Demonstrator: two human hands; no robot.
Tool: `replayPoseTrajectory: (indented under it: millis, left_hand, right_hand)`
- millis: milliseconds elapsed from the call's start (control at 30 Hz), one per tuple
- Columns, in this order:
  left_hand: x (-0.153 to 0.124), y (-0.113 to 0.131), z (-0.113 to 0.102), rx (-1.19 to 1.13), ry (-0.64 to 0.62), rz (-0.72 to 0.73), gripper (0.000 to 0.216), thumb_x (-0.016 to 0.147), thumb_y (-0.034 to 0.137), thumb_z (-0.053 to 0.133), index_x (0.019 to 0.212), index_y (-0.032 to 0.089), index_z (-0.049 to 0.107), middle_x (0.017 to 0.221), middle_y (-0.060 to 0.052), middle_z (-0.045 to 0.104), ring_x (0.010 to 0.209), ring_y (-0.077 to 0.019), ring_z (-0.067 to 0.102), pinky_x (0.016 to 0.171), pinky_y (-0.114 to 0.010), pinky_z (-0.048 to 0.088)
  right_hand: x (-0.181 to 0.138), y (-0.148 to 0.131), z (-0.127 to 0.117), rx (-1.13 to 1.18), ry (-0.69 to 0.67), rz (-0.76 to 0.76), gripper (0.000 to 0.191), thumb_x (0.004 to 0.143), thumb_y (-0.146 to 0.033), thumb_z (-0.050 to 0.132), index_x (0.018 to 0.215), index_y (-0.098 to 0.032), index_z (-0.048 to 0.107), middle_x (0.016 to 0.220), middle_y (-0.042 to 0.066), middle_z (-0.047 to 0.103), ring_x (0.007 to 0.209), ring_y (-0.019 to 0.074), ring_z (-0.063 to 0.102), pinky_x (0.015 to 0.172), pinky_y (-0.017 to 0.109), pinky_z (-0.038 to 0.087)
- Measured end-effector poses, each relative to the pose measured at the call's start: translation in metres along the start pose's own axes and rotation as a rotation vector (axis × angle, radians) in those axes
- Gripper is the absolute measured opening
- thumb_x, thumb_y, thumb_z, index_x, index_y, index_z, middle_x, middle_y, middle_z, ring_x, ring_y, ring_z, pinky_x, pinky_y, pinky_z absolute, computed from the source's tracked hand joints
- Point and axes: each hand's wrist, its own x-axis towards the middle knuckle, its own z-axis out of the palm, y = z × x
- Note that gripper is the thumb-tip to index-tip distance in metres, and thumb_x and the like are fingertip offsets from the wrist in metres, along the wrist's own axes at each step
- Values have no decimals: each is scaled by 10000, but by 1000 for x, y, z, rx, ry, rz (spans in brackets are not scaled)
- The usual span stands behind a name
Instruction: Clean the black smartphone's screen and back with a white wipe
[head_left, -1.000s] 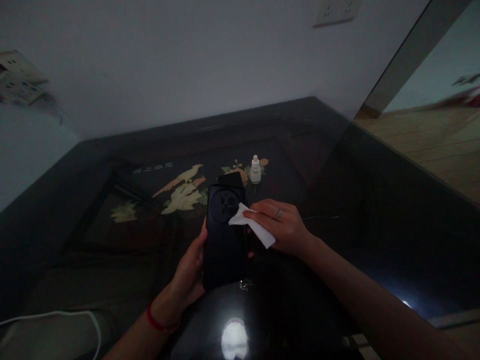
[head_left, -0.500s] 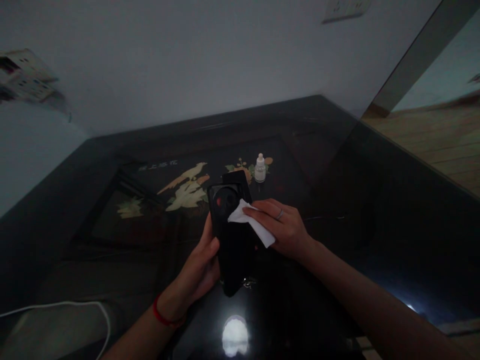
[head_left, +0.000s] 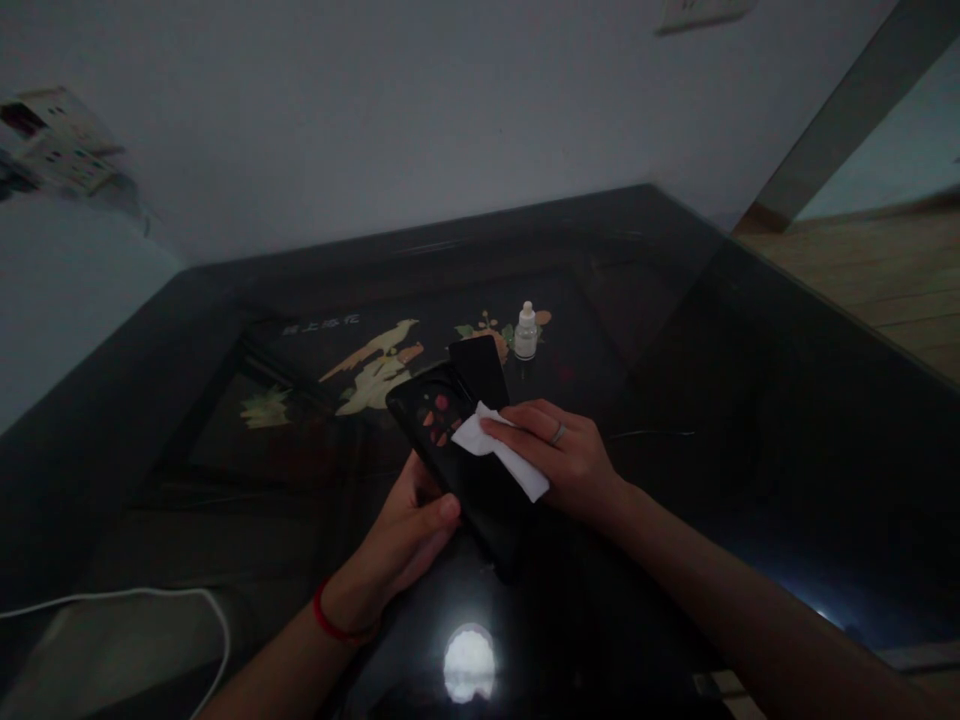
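Note:
My left hand [head_left: 409, 525] grips a black phone case [head_left: 457, 465] by its lower left side, thumb across its edge; the case is tilted, its round camera opening at the upper left. My right hand [head_left: 562, 455], a ring on one finger, pinches a folded white tissue [head_left: 496, 450] and presses it against the case just right of that opening. A second flat black object [head_left: 480, 372], like a phone, lies on the table right behind the case. A small white dropper bottle [head_left: 526, 332] stands upright further back.
The dark glossy table [head_left: 712, 400] has an inlaid bird and flower picture [head_left: 375, 368] and a lamp glare near me. A white cable [head_left: 112, 600] runs at the lower left. White walls with sockets stand behind; wooden floor shows at the right.
My left hand has turned the case counter-clockwise so its top now points up-left, and my thumb has shifted onto its edge. My right hand with the tissue has stayed against it.

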Motion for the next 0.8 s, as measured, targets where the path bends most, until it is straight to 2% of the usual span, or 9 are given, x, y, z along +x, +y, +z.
replayPoseTrajectory:
  millis: [167, 333, 467, 600, 700, 800]
  left_hand:
    - [4, 0, -5, -33, -15, 94, 663, 575, 317, 839, 1185, 292, 580, 1146, -37, 674, 1184, -257, 552, 1046, -425, 401]
    - [4, 2, 1, -30, -8, 120, 630, 555, 277, 849, 1136, 307, 607, 1138, -13, 680, 1223, -260, 523, 1079, -435, 362]
    - [3, 5, 2, 14, 15, 173, 709, 573, 337, 835, 1224, 291, 558, 1221, -55, 642, 1267, -285, 477, 1086, -445, 354]
    - [5, 8, -4, 54, 50, 306, 762, 597, 349, 819, 1286, 341, 493, 1338, -46, 563, 1299, -277, 444, 1084, -435, 362]
    - [7, 8, -5, 104, 7, 356, 744, 621, 315, 809, 1288, 359, 481, 1386, -42, 519, 1318, -269, 421, 1090, -440, 354]
    - [7, 5, -8, 188, -18, 417, 823, 614, 316, 818, 1332, 377, 421, 1417, -47, 483, 1337, -270, 395, 1106, -458, 328]
  right_hand:
    - [-3, 1, -4, 91, -18, -73, 243, 860, -163, 523, 1063, -64, 610, 947, 145, 672, 850, 235, 627, 687, 365, 564]
    - [0, -1, -4, 59, -3, -34, 254, 890, -120, 493, 1118, -63, 590, 995, 158, 669, 879, 214, 632, 722, 343, 561]
    - [-2, 2, -6, 58, -30, -57, 239, 881, -136, 494, 1079, -63, 607, 952, 150, 676, 846, 221, 636, 688, 351, 562]
    - [-4, 7, -9, 40, -44, -45, 235, 870, -151, 501, 1070, -91, 609, 944, 129, 681, 834, 208, 639, 679, 341, 562]
    - [-3, 10, -10, -15, -68, -3, 238, 875, -134, 496, 1082, -100, 610, 958, 123, 682, 828, 192, 644, 690, 317, 558]
    - [-2, 10, -9, -59, -97, 24, 253, 882, -123, 476, 1095, -102, 612, 990, 127, 679, 826, 189, 644, 695, 310, 551]
